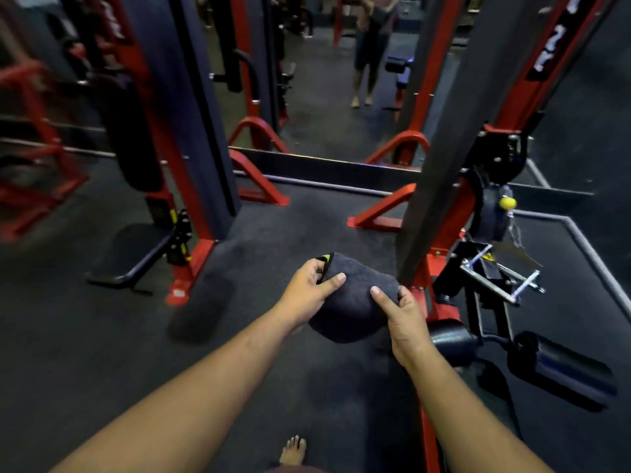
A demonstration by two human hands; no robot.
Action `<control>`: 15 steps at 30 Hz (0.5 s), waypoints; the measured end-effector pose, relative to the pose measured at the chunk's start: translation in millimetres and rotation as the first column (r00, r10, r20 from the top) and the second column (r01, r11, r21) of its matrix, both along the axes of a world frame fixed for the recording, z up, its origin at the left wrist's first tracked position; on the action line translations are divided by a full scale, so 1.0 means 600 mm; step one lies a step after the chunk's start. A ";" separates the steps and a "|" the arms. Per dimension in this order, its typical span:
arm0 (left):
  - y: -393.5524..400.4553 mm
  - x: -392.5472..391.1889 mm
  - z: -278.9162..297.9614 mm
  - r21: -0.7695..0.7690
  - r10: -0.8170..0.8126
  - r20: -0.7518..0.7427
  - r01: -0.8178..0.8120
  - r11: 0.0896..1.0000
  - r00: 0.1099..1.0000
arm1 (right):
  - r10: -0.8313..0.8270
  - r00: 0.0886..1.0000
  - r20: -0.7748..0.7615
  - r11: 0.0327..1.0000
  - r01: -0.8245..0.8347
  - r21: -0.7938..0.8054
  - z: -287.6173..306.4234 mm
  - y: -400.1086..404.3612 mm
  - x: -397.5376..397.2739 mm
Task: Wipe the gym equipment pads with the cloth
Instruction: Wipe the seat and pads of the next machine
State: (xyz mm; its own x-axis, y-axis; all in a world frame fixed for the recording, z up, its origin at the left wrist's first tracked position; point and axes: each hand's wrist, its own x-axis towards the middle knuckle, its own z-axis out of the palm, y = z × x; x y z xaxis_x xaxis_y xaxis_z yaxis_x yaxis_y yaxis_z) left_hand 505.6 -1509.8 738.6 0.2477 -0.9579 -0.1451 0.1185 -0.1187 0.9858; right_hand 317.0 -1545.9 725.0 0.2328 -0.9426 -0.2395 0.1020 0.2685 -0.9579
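Both hands are out in front, holding a dark grey cloth (351, 302) between them above the dark rubber floor (102, 353). The left hand (309, 291) grips the cloth's far left edge, thumb laid across the top and fingers curled under beside a small yellow-green tag (326, 258) at that corner. The right hand (404, 317) pinches the cloth's right side, thumb on top and fingers tucked behind, so both hands are closed on the fabric, which bulges upward between them and sags toward the person. Just right of the right hand, low down, lie two black roller pads: the nearer roller pad (450, 339) close beside the wrist, the farther roller pad (563, 370) well out to the right, both joined to a black and red machine frame (423, 278) that rises just beyond the right hand. A chrome handle bar (502, 281) sits to the right of that upright, with a yellow knob (507, 203) above it. Left of the left hand, well apart, a flat black seat pad (133, 254) sticks out from a red upright (191, 264). Below the hands, a bare foot (293, 450) stands on the floor. Far beyond the hands, a mirror (341, 80) shows a standing person, blurred.
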 end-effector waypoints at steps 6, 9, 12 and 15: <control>0.102 0.030 0.013 -0.021 0.162 -0.145 -0.167 0.986 0.976 | 0.151 0.985 -0.081 0.930 -0.113 0.349 -0.021 0.085 0.070; 0.149 0.063 0.026 -0.048 0.208 -0.199 -0.221 0.974 0.958 | 0.410 0.896 -0.174 0.848 -0.304 0.433 -0.033 0.125 0.110; 0.198 0.113 0.046 -0.056 0.274 -0.293 -0.303 0.951 0.916 | 0.524 0.849 -0.076 0.773 -0.435 0.462 -0.026 0.153 0.170; 0.248 0.179 0.061 -0.064 0.328 -0.307 -0.363 0.930 0.893 | 0.526 0.848 0.065 0.741 -0.494 0.455 -0.013 0.178 0.249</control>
